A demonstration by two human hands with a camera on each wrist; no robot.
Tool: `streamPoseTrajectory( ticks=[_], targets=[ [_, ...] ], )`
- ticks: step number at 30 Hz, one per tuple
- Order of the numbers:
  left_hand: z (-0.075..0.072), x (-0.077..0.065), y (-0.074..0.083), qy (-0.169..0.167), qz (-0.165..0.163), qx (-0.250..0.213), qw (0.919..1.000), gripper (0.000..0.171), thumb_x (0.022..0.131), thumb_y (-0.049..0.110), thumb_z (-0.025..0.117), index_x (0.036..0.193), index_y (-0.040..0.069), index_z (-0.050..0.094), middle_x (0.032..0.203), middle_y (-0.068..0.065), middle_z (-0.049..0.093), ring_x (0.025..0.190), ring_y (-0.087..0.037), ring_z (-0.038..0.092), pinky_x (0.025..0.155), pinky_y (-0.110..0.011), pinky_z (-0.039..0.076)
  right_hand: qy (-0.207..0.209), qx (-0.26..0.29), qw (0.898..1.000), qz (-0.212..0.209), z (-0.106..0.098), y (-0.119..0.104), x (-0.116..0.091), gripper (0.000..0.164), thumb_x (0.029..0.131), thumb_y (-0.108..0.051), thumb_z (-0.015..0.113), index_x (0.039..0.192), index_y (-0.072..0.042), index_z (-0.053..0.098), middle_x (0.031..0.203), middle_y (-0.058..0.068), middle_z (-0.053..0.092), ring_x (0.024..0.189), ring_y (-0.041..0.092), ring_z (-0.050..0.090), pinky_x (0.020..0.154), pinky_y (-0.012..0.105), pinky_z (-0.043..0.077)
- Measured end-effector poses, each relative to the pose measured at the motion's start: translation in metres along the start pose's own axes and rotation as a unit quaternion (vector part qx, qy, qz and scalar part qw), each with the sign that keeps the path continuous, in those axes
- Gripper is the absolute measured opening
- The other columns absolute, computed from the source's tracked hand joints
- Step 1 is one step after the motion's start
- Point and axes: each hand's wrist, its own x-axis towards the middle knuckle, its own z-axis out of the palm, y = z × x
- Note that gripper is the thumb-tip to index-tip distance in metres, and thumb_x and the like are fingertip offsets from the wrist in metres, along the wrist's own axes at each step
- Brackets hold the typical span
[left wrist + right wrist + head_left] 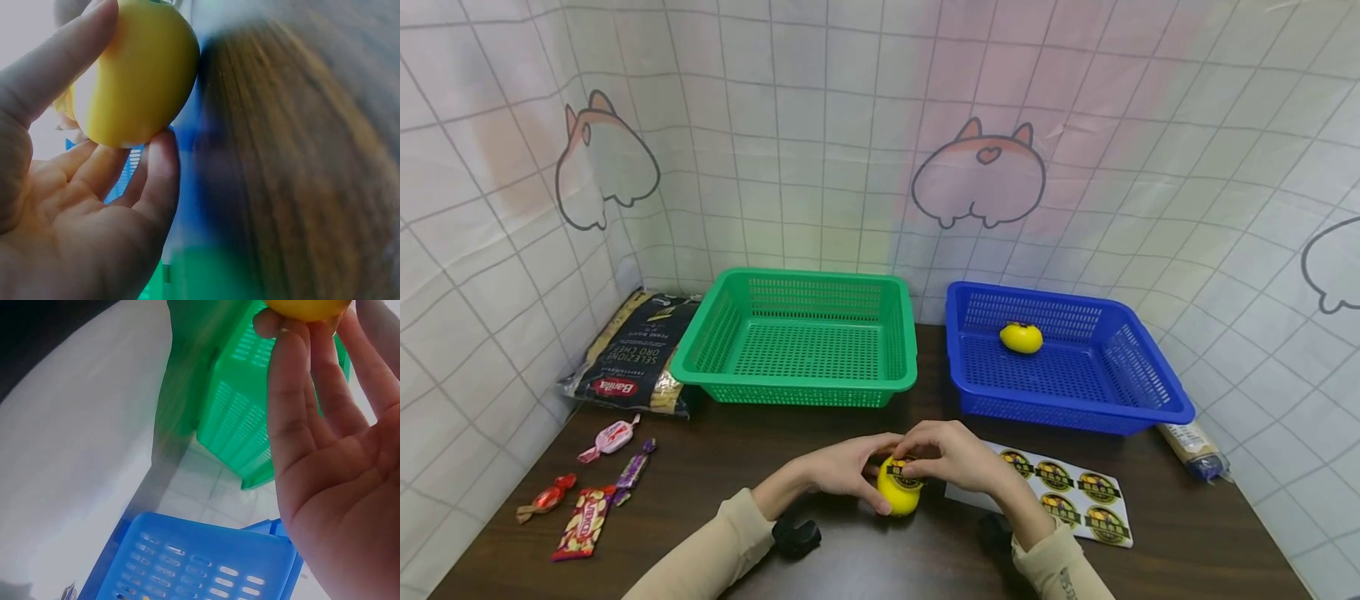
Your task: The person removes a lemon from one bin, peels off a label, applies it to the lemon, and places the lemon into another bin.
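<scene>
A yellow lemon [898, 497] is held just above the dark table, between both hands. My left hand [842, 468] grips it from the left, with the thumb on the near side. In the left wrist view, the fingers support the lemon [144, 75] from the other side. A black-and-gold sticker [897, 472] lies across its upper face. My right hand [958, 458] bends over the lemon from the right, its thumb pressing the sticker. Its fingers touch the lemon in the right wrist view. Beside the right forearm lies a white sticker sheet [1101, 518], partly hidden.
A green basket [793, 396] and a blue basket [1075, 414] stand at the back; another lemon [1021, 338] lies in the blue one. At left are a pasta bag [632, 354] and several wrapped sweets [583, 523]. A packet [1197, 452] lies at right.
</scene>
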Motion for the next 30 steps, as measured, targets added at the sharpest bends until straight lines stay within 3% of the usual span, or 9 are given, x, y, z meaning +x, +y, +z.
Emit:
streamPoseTrajectory(
  ticks=[5, 13, 18, 24, 30],
  targets=[
    [-0.0009, -0.0006, 0.0001, -0.005, 0.002, 0.005, 1.0, 0.083, 0.082, 0.014, 0.082, 0.151, 0.018, 0.036, 0.149, -0.005, 0.05, 0.128, -0.011, 0.052, 0.105, -0.023, 0.05, -0.008, 0.008, 1.0, -0.001, -0.0004, 0.0024, -0.0005, 0.026, 0.09, -0.029, 0.073, 0.112, -0.016, 0.074, 0.115, 0.002, 0.072, 0.107, 0.015, 0.065, 0.087, 0.036, 0.059],
    [-0.0012, 0.0017, 0.001, 0.006, 0.025, -0.025, 0.9994, 0.087, 0.084, 0.005, 0.078, 0.155, 0.02, 0.029, 0.155, -0.008, 0.041, 0.134, -0.024, 0.054, 0.101, -0.027, 0.054, 0.01, 0.025, 0.999, 0.023, -0.0025, 0.0043, -0.0011, 0.034, 0.088, -0.03, 0.076, 0.118, -0.015, 0.069, 0.114, 0.002, 0.071, 0.102, 0.015, 0.067, 0.084, 0.03, 0.059],
    [-0.0006, 0.0007, -0.0004, 0.014, 0.032, -0.024, 0.9991, 0.089, 0.084, 0.005, 0.077, 0.156, 0.02, 0.027, 0.155, -0.01, 0.041, 0.136, -0.025, 0.05, 0.102, -0.027, 0.054, 0.008, 0.049, 0.997, 0.064, -0.0015, 0.0053, -0.002, 0.037, 0.088, -0.031, 0.076, 0.119, -0.013, 0.064, 0.11, 0.006, 0.07, 0.092, 0.018, 0.069, 0.077, 0.026, 0.058],
    [-0.0009, 0.0006, -0.0012, 0.017, 0.038, -0.032, 0.9986, 0.092, 0.084, 0.002, 0.077, 0.157, 0.021, 0.024, 0.154, -0.01, 0.042, 0.136, -0.025, 0.049, 0.108, -0.031, 0.05, -0.004, 0.132, 0.98, 0.147, -0.0005, 0.0059, -0.0042, 0.042, 0.088, -0.031, 0.076, 0.118, -0.009, 0.056, 0.109, 0.015, 0.07, 0.08, 0.019, 0.07, 0.064, 0.037, 0.062],
    [0.0003, 0.0008, -0.0008, 0.015, 0.04, -0.022, 0.9988, 0.084, 0.086, 0.004, 0.076, 0.155, 0.017, 0.03, 0.153, -0.01, 0.042, 0.132, -0.019, 0.052, 0.104, -0.028, 0.053, -0.01, 0.139, 0.977, 0.164, -0.0011, 0.0041, -0.0044, 0.03, 0.09, -0.03, 0.074, 0.103, -0.007, 0.059, 0.102, 0.011, 0.071, 0.081, 0.02, 0.071, 0.067, 0.04, 0.063]
  ],
)
